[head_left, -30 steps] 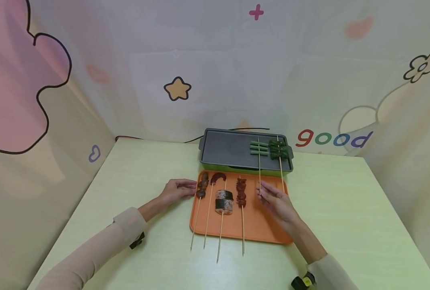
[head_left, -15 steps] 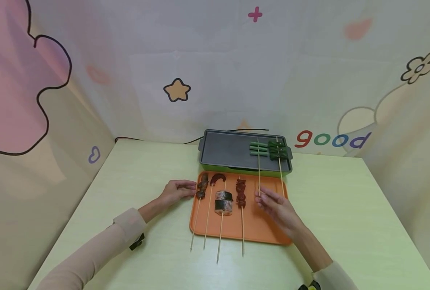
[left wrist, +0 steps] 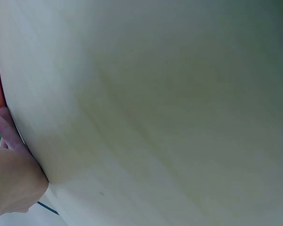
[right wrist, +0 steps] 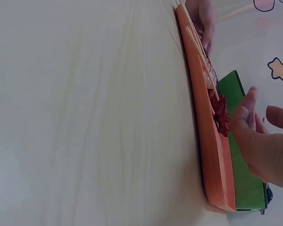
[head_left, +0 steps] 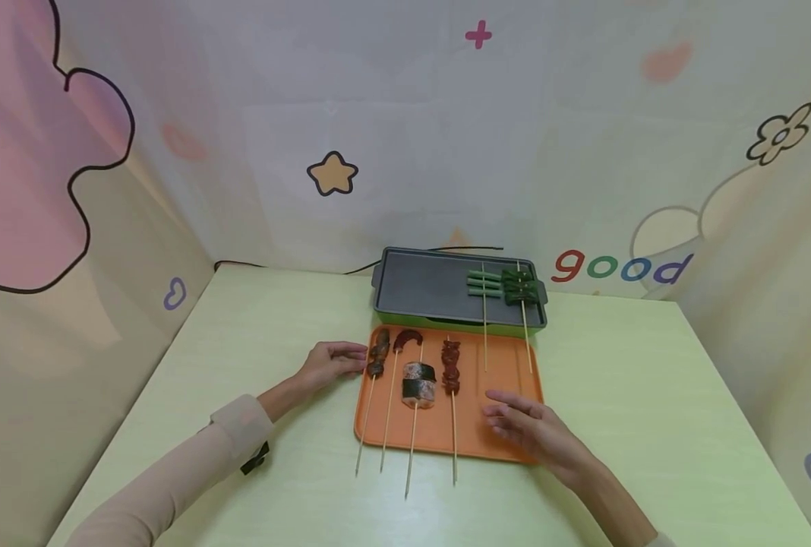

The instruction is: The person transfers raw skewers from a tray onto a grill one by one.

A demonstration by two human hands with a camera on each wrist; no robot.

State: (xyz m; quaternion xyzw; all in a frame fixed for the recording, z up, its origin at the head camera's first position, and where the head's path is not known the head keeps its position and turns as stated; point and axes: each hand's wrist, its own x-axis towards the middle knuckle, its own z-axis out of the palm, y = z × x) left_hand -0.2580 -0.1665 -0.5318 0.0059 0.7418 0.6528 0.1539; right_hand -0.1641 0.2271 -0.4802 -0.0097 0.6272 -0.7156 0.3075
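Observation:
My left hand (head_left: 328, 362) holds the left rim of the orange tray (head_left: 485, 444); its fingertips are partly hidden. Close to them lies a brown skewer (head_left: 378, 352). Beside it are a curved dark red skewer (head_left: 408, 338), a skewer with pale pieces wrapped in dark bands (head_left: 418, 386) and a red-brown meat skewer (head_left: 450, 366). My right hand (head_left: 535, 429) hovers over the tray's right part, fingers extended, holding nothing. Beyond it, a skewer of green stalks (head_left: 475, 283) and a leafy green skewer (head_left: 518, 289) lie on the grill pan (head_left: 424, 282), sticks reaching over the tray.
The grill pan's green base (head_left: 408, 316) stands directly behind the tray on the pale table (head_left: 255, 319). A black cord (head_left: 361, 266) runs along the table's back edge. Printed cloth (head_left: 405, 137) closes off the back and sides.
My right hand has let go of the green stalk skewer's stick and drawn back toward me. That skewer stays on the pan. The left hand keeps its place at the tray.

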